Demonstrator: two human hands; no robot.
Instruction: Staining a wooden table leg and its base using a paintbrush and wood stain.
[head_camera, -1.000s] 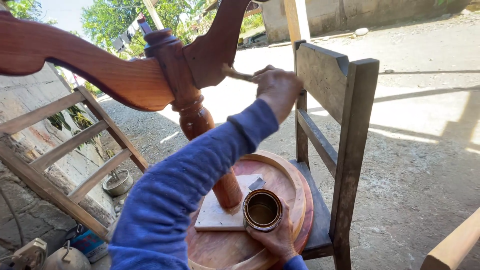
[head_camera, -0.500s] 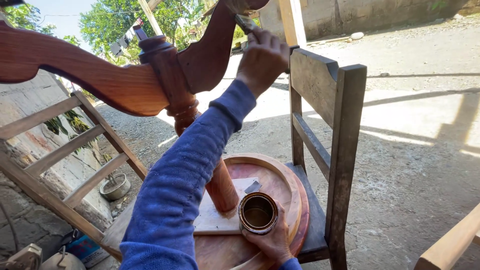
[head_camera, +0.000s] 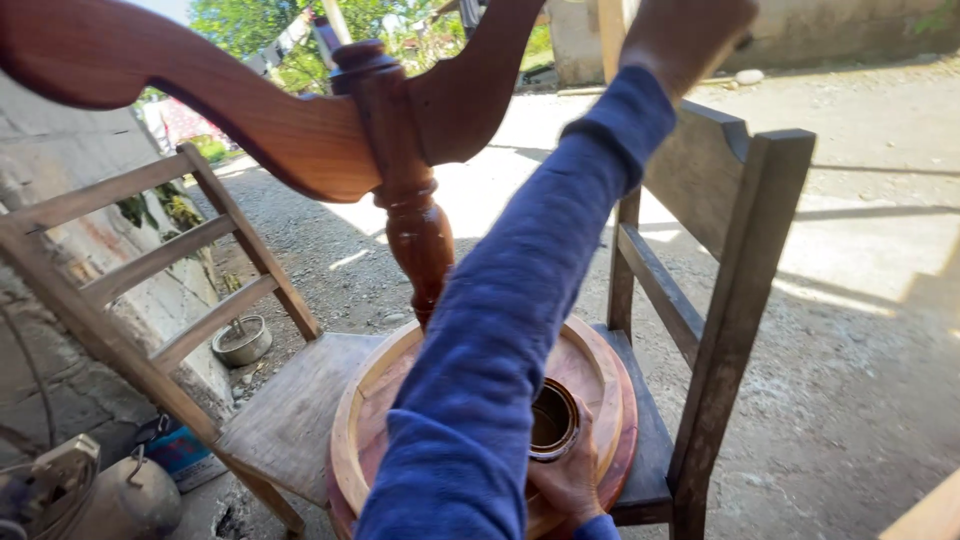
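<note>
Chairs sit lower left and right, carrying an upturned round wooden table at centre frame. Left hand, bottom centre, grip wrapped round a small tin can. Right hand, top right, grip cut off: cannot tell.

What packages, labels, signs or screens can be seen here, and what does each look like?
No labels, signs or screens show.
Round open tin: on the upturned round wooden tabletop, held by the left hand; metal rim, dark inside.
Blue container: on the ground lower left, under a wooden chair; partly hidden.
</note>
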